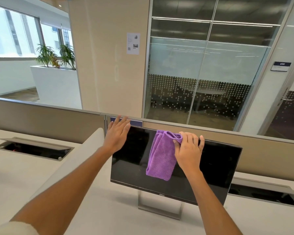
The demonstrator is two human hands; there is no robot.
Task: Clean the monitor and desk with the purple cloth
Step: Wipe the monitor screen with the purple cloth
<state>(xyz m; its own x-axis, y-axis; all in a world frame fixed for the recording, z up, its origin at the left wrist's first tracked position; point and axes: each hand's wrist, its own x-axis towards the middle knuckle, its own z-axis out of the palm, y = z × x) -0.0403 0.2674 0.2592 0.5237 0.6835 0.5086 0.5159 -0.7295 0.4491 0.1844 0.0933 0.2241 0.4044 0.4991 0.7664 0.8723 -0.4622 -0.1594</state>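
Two bare forearms reach forward over the pale, smooth surface (92, 209), which lies bare in front of the single metal loop stand (159, 209). One black flat-screen monitor (210, 167) sits on that stand, its lower bezel well above the surface and its top edge just below the partition rim. The right hand (187, 150) has its grip pinched on the folded purple microfibre cloth (160, 158), thumb on the fabric and fingers hooked over the monitor's top edge; the one cloth hangs down against the dark screen, left of that hand. The left hand (117, 134) is released, fingers spread flat, at the monitor's upper left corner. Two open recessed cable hatches flank the monitor, the left hatch (34, 148) well apart, the right hatch (265, 195) close behind the monitor's lower right corner. Beyond stand the beige partition (41, 119), a frosted glass wall (202, 65) and one white planter (54, 82).
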